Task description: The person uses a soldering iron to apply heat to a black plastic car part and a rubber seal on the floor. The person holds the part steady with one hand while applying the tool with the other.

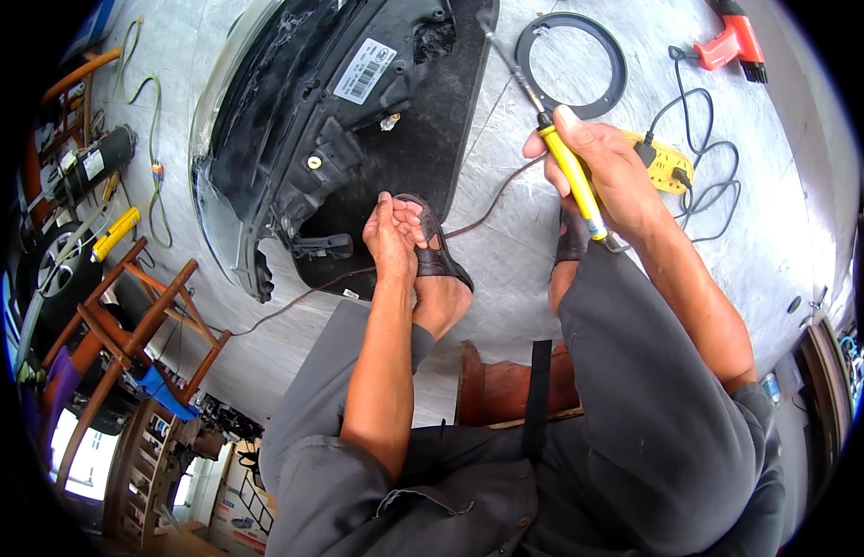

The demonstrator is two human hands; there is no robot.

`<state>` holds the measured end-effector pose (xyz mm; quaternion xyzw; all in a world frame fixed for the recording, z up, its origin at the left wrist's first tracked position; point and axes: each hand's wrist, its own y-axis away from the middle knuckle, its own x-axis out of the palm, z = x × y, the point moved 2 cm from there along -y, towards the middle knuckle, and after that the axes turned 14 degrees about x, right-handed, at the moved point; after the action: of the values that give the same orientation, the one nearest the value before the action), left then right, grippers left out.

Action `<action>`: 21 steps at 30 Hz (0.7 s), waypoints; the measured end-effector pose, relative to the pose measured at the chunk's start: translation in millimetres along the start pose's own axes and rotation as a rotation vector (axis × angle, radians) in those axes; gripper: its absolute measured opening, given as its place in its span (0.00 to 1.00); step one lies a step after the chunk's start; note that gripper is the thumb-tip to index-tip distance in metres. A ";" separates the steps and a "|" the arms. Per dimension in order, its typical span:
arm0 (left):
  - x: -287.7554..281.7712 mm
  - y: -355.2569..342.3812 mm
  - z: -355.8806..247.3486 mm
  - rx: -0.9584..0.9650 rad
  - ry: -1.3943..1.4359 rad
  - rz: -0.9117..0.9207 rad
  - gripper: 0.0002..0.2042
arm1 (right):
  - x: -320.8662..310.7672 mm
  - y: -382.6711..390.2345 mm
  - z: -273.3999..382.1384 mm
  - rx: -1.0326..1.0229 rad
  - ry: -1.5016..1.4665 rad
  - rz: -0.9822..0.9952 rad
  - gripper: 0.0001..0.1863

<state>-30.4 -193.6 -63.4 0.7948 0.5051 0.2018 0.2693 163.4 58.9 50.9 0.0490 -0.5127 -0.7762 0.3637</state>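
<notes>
My right hand (622, 176) is wrapped round the yellow handle of a soldering iron (569, 167). Its metal shaft points up and away, toward the far edge of a black mat (409, 181). Over the mat's near part, beside my left shoe (432, 232), hovers my left hand (392, 239). Its fingers are curled in with the thumb pressed against them; whether something small is pinched there cannot be made out. Just beyond it, a car headlight housing (302, 121) lies on the mat, clear lens to the left, with a white label (365, 71) on its black back.
A black ring (617, 79) lies right of the mat. Farther right are a red heat gun (729, 46) and a yellow power strip (669, 167) with black cords. A brown cord (492, 206) crosses the floor. Wooden frames (125, 325) and a wheel (56, 265) stand left.
</notes>
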 end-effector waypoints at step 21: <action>-1.5 -3.5 -0.4 -0.051 -0.018 -0.008 0.17 | 26.2 0.6 -21.3 0.159 -0.426 0.329 0.31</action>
<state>-33.7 -193.7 -65.4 0.7875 0.5004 0.2064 0.2946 154.2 26.5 49.2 -0.1709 -0.6379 -0.6569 0.3638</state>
